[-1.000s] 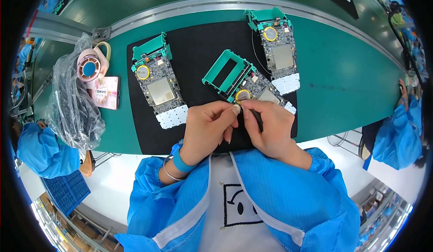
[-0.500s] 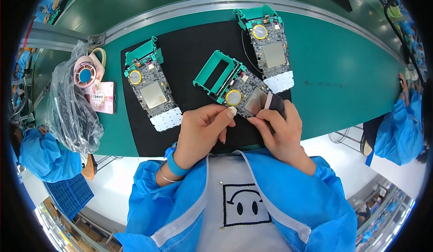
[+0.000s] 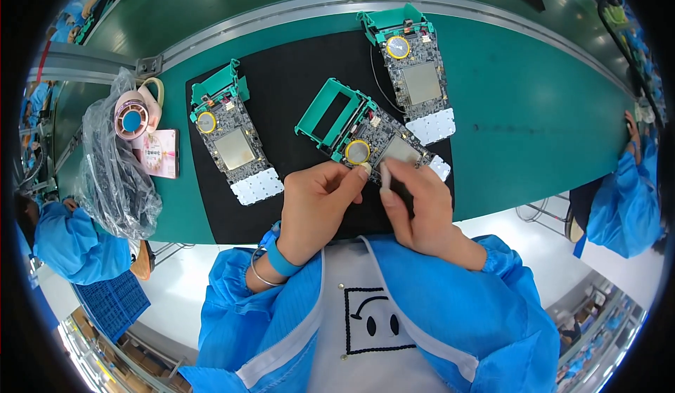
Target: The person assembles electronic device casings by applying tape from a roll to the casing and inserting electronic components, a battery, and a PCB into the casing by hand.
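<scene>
A circuit board (image 3: 383, 136) lies at a slant in front of me, with a green plastic frame (image 3: 327, 115) at its upper left end. It carries a round yellow-rimmed coin cell (image 3: 357, 152) and a square metal shield. My left hand (image 3: 316, 200) is closed in a pinch at the board's near edge, just below the coin cell; a small cream-white piece (image 3: 365, 169) shows at its fingertips. My right hand (image 3: 425, 214) is closed too, thumb and forefinger around a small whitish strip (image 3: 385, 176) beside the shield. Its exact kind is unclear.
Similar boards lie at left (image 3: 235, 147) and far right (image 3: 422, 80) on the black mat (image 3: 281, 62). Left of the mat are a clear plastic bag (image 3: 116, 168), a tape roll (image 3: 131, 120) and a pink box (image 3: 160, 154). Blue-sleeved people sit at both sides.
My right hand has come off the board's right end and moved left, the whitish strip now showing in its fingers. The board's pale end plate is uncovered. My left hand stays nearly in place.
</scene>
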### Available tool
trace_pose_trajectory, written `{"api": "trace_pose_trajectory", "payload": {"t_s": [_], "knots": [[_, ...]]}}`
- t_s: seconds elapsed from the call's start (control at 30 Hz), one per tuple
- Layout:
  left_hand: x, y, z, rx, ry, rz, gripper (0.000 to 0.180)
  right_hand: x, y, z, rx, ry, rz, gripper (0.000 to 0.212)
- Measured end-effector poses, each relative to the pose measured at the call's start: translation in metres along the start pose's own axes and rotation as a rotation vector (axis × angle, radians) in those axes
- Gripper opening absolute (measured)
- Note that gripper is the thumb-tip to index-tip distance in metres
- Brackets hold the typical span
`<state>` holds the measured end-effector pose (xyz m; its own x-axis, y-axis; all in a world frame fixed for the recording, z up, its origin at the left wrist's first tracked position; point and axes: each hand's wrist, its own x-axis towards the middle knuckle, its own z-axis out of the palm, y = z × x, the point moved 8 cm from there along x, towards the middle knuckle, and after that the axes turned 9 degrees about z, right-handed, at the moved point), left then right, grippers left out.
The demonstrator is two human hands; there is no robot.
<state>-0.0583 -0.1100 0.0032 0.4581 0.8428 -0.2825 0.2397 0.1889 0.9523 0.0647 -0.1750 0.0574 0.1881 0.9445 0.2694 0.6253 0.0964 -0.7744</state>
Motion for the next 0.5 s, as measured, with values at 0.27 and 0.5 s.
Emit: {"api": "trace_pose_trajectory", "payload": {"t_s": [0.27, 0.5], "knots": [[0.001, 0.001, 0.000, 0.002, 0.011, 0.048, 0.026, 0.000, -0.005, 0.009, -0.157, 0.063, -0.060, 0.031], [0.000, -0.002, 0.000, 0.020, -0.005, 0.002, 0.024, -0.001, -0.005, 0.007, -0.147, 0.063, -0.066, 0.031]]}}
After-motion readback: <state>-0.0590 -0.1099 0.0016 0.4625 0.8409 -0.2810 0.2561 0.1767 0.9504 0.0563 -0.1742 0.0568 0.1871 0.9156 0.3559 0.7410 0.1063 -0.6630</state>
